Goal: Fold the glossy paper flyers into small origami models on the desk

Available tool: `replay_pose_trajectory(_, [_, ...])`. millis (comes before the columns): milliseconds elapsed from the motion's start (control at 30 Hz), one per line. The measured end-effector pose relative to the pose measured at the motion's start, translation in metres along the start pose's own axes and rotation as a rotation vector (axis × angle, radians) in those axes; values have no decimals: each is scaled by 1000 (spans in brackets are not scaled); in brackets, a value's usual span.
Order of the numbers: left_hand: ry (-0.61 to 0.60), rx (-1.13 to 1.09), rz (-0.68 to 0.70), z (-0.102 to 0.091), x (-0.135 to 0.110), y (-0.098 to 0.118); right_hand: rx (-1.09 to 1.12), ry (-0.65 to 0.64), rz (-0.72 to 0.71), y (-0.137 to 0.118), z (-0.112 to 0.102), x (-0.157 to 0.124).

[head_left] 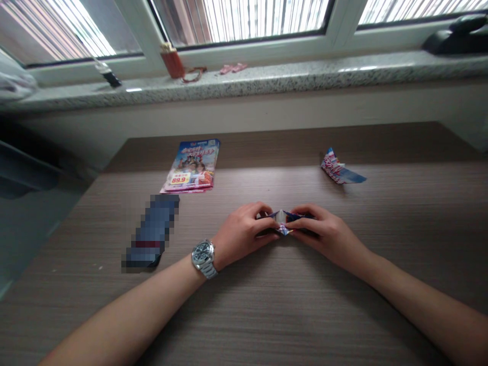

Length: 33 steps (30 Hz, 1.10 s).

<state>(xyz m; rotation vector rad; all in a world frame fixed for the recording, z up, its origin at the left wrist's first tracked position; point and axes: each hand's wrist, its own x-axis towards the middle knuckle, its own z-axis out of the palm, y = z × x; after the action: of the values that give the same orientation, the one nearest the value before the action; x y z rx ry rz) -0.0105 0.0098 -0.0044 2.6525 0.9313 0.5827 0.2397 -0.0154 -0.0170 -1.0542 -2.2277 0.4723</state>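
A small folded piece of printed paper (pixel 283 221) lies on the wooden table (pixel 343 305) in the middle of the view. My left hand (pixel 240 233), with a metal watch on its wrist, pinches the paper's left side. From the other side, my right hand (pixel 324 231) pinches its right end. Both hands rest on the tabletop, fingers curled, and cover most of the paper.
A stack of colourful flyers (pixel 192 165) lies at the back left of the table. Another folded paper piece (pixel 339 169) sits at the back right. A blurred dark flat object (pixel 152 231) lies left of my hands. A stone windowsill (pixel 290 79) carries small items.
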Motion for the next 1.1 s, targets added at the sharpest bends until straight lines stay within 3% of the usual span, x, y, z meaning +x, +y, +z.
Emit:
replay_pose_trajectory(533, [51, -177, -90, 5, 1, 2, 35, 10, 37, 1, 0, 1])
replay_pose_trajectory(867, [90, -323, -233, 6, 2, 4, 180, 7, 197, -6, 0, 4])
replay_pose_trajectory(967, [105, -400, -231, 5, 3, 6, 212, 23, 287, -8, 0, 4])
replay_pose_trajectory(1100, [61, -387, -206, 1, 5, 9, 220, 12, 294, -8, 0, 4])
